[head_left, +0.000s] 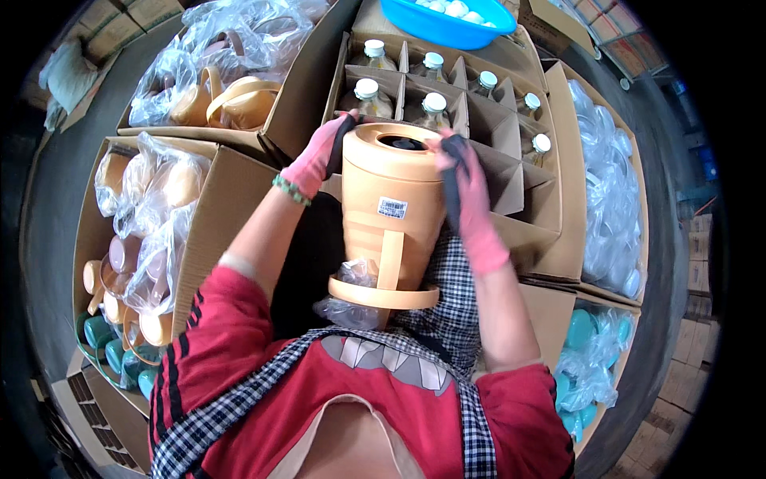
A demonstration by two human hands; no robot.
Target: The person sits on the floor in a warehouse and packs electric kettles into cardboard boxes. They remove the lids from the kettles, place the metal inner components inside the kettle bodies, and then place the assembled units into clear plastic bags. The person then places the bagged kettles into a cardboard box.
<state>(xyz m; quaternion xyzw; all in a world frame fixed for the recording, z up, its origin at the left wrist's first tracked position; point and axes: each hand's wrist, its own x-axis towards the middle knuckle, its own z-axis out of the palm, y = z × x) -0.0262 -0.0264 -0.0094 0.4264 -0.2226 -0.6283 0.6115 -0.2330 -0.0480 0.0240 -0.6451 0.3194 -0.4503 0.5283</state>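
I hold a peach-coloured plastic jug body [391, 215] upright on my lap, its open mouth facing away from me and its handle toward me. My left hand [317, 156], in a pink glove, grips the jug's upper left rim. My right hand [471, 199], also in a pink glove with dark fingertips, grips the upper right side. A crumpled clear plastic bag [351, 295] hangs under the jug's base. Just beyond the jug stands a divided cardboard box [495, 136] with white-capped glass bottles [435, 104] in its cells.
A box of bagged peach jug parts [152, 223] stands at my left, another [231, 72] at the far left. A blue basin [447, 20] sits at the top. Clear bags [610, 199] fill a box on the right, teal lids [582, 351] lie at lower right.
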